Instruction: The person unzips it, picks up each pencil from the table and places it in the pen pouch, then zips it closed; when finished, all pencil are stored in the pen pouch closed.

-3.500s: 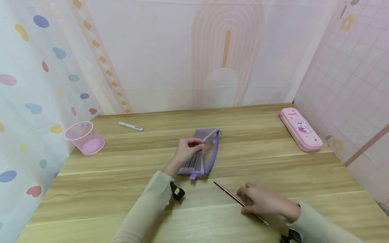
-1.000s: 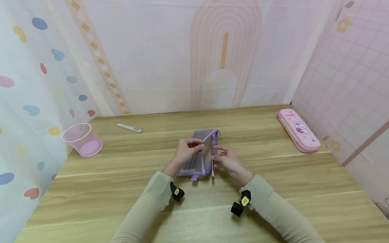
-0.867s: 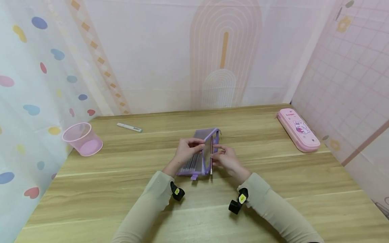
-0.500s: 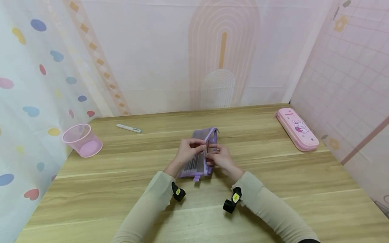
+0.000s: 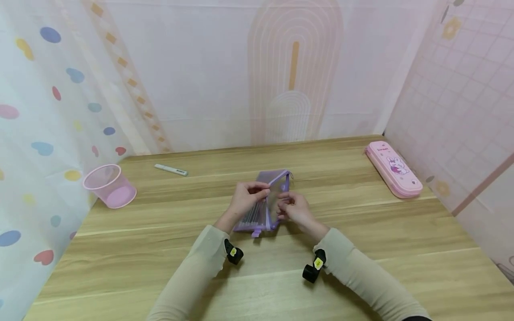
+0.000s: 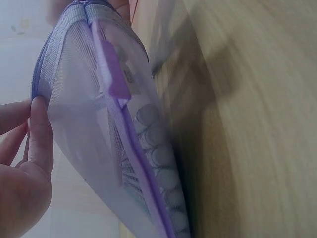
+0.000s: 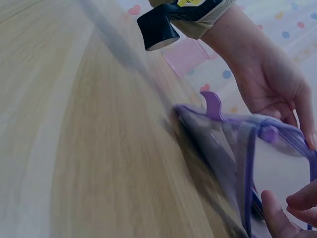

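Note:
A purple mesh zip pencil case [image 5: 264, 176] lies mid-table with its mouth spread, and several capped pens [image 6: 162, 156] show through the mesh near its bottom. My left hand [image 5: 246, 199] pinches the upper zip edge between thumb and fingers, lifting it. At the mouth is my right hand [image 5: 298, 210], its fingers loosely bent and apart, with nothing seen between them. In the right wrist view its fingertips [image 7: 275, 213] are by the opening, and a dark slim stick [image 7: 257, 203] shows inside. The red-brown pencil is no longer visible in the head view.
A pink mesh pen cup [image 5: 116, 189] stands at the table's left edge. Near the back left lies a white pen [image 5: 171, 170]. A pink bunny-print pencil box [image 5: 393, 169] sits at the right edge. Patterned curtains [image 5: 201, 80] border the back and sides.
My right hand picked up the red-brown pencil from the table, carried it left to the case's mouth and put it inside. It has since let go and drawn slightly right. My left hand stayed.

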A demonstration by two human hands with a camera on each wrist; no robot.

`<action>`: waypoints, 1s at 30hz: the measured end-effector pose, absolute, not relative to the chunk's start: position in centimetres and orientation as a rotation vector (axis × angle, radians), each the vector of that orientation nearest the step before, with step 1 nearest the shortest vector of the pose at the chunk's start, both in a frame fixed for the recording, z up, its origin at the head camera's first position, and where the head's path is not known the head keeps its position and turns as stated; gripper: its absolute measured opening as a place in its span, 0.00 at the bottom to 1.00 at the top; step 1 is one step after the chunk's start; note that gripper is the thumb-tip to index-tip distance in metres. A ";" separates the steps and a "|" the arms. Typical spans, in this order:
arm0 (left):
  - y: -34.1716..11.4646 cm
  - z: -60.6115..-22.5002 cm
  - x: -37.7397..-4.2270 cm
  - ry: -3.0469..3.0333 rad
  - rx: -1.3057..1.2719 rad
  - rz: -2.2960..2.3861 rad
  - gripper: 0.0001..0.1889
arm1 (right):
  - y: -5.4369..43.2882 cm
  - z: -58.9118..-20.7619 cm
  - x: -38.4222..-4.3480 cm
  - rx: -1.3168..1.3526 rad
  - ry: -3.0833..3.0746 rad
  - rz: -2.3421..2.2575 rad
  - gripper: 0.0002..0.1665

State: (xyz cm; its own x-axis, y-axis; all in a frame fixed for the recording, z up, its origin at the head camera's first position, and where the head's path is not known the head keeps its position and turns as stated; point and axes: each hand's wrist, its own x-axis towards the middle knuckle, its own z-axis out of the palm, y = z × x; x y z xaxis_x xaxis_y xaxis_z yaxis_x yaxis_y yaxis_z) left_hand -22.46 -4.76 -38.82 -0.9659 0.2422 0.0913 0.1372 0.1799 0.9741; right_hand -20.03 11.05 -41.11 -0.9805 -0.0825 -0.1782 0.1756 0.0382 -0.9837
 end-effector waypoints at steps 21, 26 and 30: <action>-5.4 -38.5 -22.3 2.338 0.389 1.867 0.12 | 17.5 -41.8 -19.3 -0.133 2.417 -1.675 0.17; -5.8 -38.1 -22.6 2.351 0.454 1.830 0.11 | 18.6 -41.1 -19.7 -0.262 2.697 -1.412 0.16; -6.0 -37.7 -22.5 2.383 0.516 1.775 0.10 | 19.2 -40.7 -20.4 -0.473 2.974 -1.119 0.25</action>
